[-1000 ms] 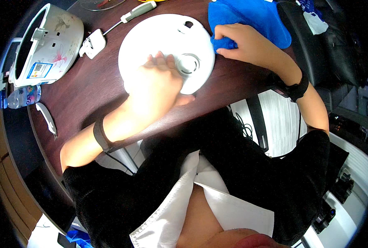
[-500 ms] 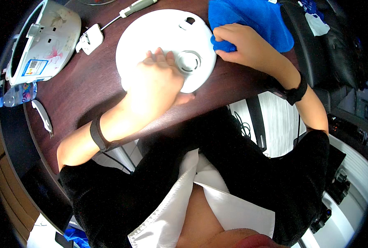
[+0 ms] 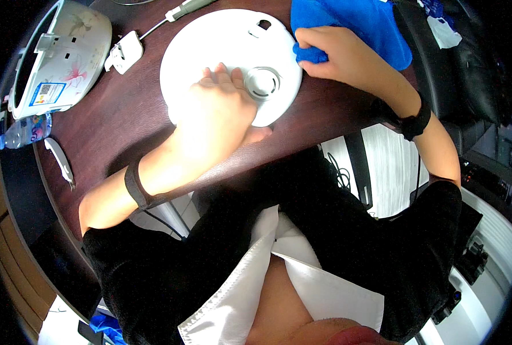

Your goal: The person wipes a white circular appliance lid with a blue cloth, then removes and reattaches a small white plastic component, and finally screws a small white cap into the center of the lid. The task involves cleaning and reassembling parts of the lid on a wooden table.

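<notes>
— Now, straight to the left hand [image 3: 218, 109]: laid flat across the round white cover [image 3: 233, 49], with fingers stretched out and released, and with thumb angled away toward the near rim.

— And with the right hand [image 3: 342, 54]?

— Clenched! Pinching a bunched bit of the blue cloth [image 3: 353, 20] between fingers and thumb, right by the cover's right-hand rim, with more blue spread out behind.

— And as for the cover itself?

— Lying on the dark tabletop [image 3: 129, 109], close to the near edge, showing a ringed circular recess just beside the left fingers and a small dark cutout farther up.

— Over to the left, then?

— Past a screwdriver [image 3: 178, 12], pointing at a small white fitting [image 3: 126, 52], and on to a flower-printed white shell [image 3: 81, 54]. Then down to a plastic bottle [image 3: 29, 131] and a curved white handle [image 3: 60, 161], well apart from the cover.
</notes>
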Demonstrator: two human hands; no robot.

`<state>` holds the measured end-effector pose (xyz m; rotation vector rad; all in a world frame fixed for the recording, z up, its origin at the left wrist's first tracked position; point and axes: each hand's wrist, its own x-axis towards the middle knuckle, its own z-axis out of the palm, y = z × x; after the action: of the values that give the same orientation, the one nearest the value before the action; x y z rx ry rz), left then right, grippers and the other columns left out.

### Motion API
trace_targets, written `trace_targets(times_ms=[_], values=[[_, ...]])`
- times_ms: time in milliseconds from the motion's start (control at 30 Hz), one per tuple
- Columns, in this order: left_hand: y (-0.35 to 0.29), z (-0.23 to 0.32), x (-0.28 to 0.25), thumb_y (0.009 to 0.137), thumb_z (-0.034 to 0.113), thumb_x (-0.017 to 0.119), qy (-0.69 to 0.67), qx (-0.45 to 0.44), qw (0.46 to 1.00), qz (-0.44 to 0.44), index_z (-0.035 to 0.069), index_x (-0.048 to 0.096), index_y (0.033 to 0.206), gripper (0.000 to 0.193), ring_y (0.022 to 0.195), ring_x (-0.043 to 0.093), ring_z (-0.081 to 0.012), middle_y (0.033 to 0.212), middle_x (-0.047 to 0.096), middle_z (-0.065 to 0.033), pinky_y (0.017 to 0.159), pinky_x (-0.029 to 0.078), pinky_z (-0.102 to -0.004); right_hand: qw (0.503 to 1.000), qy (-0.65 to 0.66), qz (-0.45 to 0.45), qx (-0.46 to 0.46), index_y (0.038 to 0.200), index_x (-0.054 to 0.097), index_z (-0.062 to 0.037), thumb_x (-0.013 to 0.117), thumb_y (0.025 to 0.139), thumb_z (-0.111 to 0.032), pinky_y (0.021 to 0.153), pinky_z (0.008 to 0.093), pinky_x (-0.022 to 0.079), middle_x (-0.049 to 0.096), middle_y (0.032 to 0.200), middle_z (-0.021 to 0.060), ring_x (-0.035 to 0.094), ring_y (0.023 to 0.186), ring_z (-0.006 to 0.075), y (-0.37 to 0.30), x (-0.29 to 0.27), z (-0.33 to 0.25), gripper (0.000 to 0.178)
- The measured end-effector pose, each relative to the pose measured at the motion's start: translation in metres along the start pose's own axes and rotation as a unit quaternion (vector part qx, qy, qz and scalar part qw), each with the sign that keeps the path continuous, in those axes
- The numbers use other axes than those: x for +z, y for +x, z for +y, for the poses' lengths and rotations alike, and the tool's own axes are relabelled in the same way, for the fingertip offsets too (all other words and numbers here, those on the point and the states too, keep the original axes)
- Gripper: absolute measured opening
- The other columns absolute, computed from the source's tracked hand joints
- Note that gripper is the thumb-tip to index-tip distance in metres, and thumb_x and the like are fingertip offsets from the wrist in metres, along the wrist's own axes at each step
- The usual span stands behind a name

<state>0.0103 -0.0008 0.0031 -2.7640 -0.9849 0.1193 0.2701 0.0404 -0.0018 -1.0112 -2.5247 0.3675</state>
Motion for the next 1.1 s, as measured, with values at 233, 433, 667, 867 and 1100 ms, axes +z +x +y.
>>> trace_targets(times_ms=[233, 433, 667, 867, 1100], values=[[0.000, 0.000, 0.001, 0.065, 0.071, 0.062, 0.009, 0.010, 1.000, -0.001, -0.015, 0.056, 0.116, 0.101, 0.101, 0.066, -0.0374, 0.110, 0.061, -0.0340, 0.072, 0.058, -0.0377, 0.999, -0.016, -0.030, 0.005, 0.097, 0.052, -0.0043, 0.065, 0.080, -0.018, 0.066, 0.0437, 0.047, 0.059, 0.082, 0.0177, 0.061, 0.079, 0.0368, -0.001, 0.003, -0.006, 0.027], [0.000, -0.001, 0.000, 0.069, 0.062, 0.072, -0.011, 0.015, 0.999, 0.026, -0.016, 0.059, 0.113, 0.091, 0.097, 0.068, -0.0396, 0.107, 0.061, -0.0383, 0.075, 0.058, -0.0347, 1.000, -0.027, -0.006, -0.014, 0.097, 0.052, -0.0035, 0.065, 0.080, -0.018, 0.067, 0.0432, 0.047, 0.058, 0.082, 0.0177, 0.061, 0.080, 0.0361, 0.000, 0.002, -0.005, 0.026], [-0.001, 0.000, 0.001, 0.064, 0.070, 0.064, -0.015, -0.010, 1.000, -0.009, -0.015, 0.056, 0.116, 0.100, 0.100, 0.066, -0.0377, 0.112, 0.060, -0.0342, 0.072, 0.058, -0.0367, 1.000, -0.018, -0.017, 0.006, 0.100, 0.053, -0.0034, 0.066, 0.080, -0.019, 0.067, 0.0435, 0.048, 0.060, 0.084, 0.0168, 0.062, 0.081, 0.0359, 0.001, 0.002, 0.000, 0.028], [-0.001, 0.000, 0.004, 0.064, 0.070, 0.064, 0.002, 0.005, 1.000, 0.014, -0.015, 0.056, 0.116, 0.100, 0.099, 0.066, -0.0376, 0.113, 0.060, -0.0335, 0.072, 0.057, -0.0384, 0.999, -0.034, -0.013, -0.010, 0.100, 0.053, -0.0038, 0.066, 0.081, -0.019, 0.067, 0.0440, 0.047, 0.059, 0.083, 0.0174, 0.061, 0.080, 0.0363, -0.001, 0.000, -0.003, 0.028], [-0.002, 0.001, 0.003, 0.064, 0.070, 0.065, 0.001, -0.001, 1.000, 0.009, -0.015, 0.055, 0.117, 0.100, 0.100, 0.066, -0.0375, 0.112, 0.060, -0.0329, 0.072, 0.057, -0.0373, 0.999, -0.037, -0.014, -0.004, 0.100, 0.053, -0.0041, 0.067, 0.081, -0.020, 0.067, 0.0431, 0.046, 0.059, 0.083, 0.0174, 0.060, 0.080, 0.0355, -0.006, 0.005, -0.005, 0.028]])
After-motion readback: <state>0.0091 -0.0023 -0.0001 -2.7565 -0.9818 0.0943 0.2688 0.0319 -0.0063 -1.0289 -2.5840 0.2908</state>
